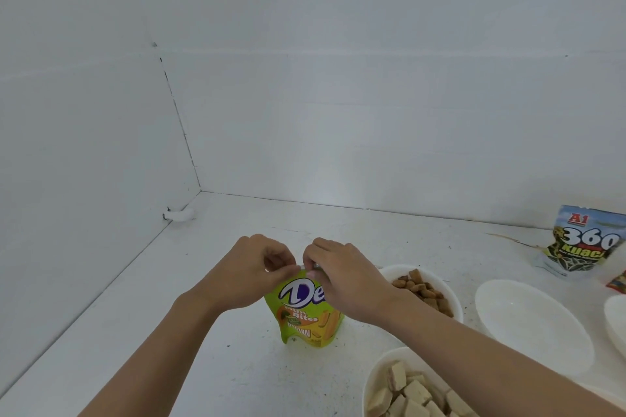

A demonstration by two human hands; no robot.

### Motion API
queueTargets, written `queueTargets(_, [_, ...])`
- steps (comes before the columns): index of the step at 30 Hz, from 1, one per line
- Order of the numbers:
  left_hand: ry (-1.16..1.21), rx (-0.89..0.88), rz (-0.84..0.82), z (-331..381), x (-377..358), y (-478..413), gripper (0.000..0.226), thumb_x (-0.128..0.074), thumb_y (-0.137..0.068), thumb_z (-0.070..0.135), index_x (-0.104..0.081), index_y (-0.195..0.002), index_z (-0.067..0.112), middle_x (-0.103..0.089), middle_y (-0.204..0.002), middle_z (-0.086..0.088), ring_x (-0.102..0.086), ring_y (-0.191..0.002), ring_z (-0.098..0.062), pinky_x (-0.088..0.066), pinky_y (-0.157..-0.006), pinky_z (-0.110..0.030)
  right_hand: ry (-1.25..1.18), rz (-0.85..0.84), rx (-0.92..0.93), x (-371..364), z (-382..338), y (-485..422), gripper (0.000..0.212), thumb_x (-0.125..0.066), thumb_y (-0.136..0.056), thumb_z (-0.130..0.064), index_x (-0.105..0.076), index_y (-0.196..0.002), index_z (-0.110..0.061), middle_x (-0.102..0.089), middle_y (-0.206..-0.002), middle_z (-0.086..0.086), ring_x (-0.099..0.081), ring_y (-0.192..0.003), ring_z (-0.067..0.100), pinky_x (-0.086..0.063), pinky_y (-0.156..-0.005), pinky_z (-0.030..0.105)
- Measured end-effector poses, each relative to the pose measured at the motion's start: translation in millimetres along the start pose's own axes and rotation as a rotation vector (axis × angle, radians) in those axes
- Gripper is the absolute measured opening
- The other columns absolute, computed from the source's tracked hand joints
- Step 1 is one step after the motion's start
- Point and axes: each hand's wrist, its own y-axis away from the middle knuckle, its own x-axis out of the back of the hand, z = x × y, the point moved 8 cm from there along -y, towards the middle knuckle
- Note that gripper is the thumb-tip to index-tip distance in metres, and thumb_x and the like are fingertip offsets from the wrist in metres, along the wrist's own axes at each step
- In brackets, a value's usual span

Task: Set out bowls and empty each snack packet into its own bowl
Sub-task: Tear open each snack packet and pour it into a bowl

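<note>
On the white worktop (237, 366), we find the widest free stretch to the left and front of the hands, running up to the left wall (84, 112); behind them a bare strip reaches the back wall (372, 95). The right side is crowded. An empty white bowl (531, 322) lies there, with the edge of another bowl (617, 322) cut off by the frame just beside it. A bowl of pale wafer pieces (376, 372) sits at the near edge under the right forearm, and a bowl of brown snacks (444, 286) sits behind the right wrist. A seed packet (584, 240) stands near the back wall, well apart from the hands. The green packet (305, 318) stands upright on the worktop between the two forearms, just left of the brown snacks. We see the left hand (250, 267) and right hand (342, 274) meeting over its top, knuckles up, wrists angled inward. Both sets of fingers (288, 269) are curled and pinch the packet's top edge.
</note>
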Motion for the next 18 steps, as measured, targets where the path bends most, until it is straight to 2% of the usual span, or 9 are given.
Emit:
queueTargets(4, [0.065, 0.038, 0.007, -6, -1, 2, 0.010, -0.073, -0.090, 0.025, -0.081, -0.086, 0.021, -0.077, -0.078, 0.010, -0.073, -0.076, -0.005, -0.062, -0.075, -0.028, -0.114, -0.007, -0.028, -1, 1, -1, 0.004, -0.059, -0.095, -0.018, -0.060, -0.097, -0.020, -0.056, -0.101, -0.007, -0.054, -0.090, 0.015, -0.044, -0.084, 0.036])
queueTargets(7, [0.108, 0.060, -0.001, -9, -4, 4, 0.009, -0.074, -0.089, 0.024, -0.082, -0.085, 0.022, -0.078, -0.078, 0.010, -0.074, -0.075, -0.006, -0.063, -0.074, -0.031, -0.096, -0.001, -0.011, -3, -1, -1, 0.004, -0.062, -0.094, -0.024, -0.062, -0.098, -0.022, -0.055, -0.102, -0.009, -0.053, -0.094, 0.012, -0.040, -0.085, 0.034])
queueTargets(13, [0.104, 0.029, -0.023, -1, 4, 4, 0.010, -0.075, -0.089, 0.027, -0.082, -0.084, 0.023, -0.077, -0.077, 0.011, -0.073, -0.075, -0.005, -0.062, -0.075, -0.030, -0.066, 0.097, 0.071, 5, -8, 2, 0.004, -0.058, -0.094, -0.019, -0.061, -0.091, -0.019, -0.057, -0.099, -0.010, -0.048, -0.094, 0.010, -0.038, -0.085, 0.032])
queueTargets(18, [0.225, 0.100, -0.027, -10, 7, 7, 0.007, -0.077, -0.087, 0.022, -0.080, -0.082, 0.017, -0.078, -0.078, 0.003, -0.076, -0.078, -0.014, -0.063, -0.077, -0.038, -0.099, 0.121, 0.091, 4, -9, 4, 0.005, -0.059, -0.092, -0.017, -0.063, -0.089, -0.019, -0.058, -0.098, -0.012, -0.048, -0.096, 0.010, -0.040, -0.085, 0.035])
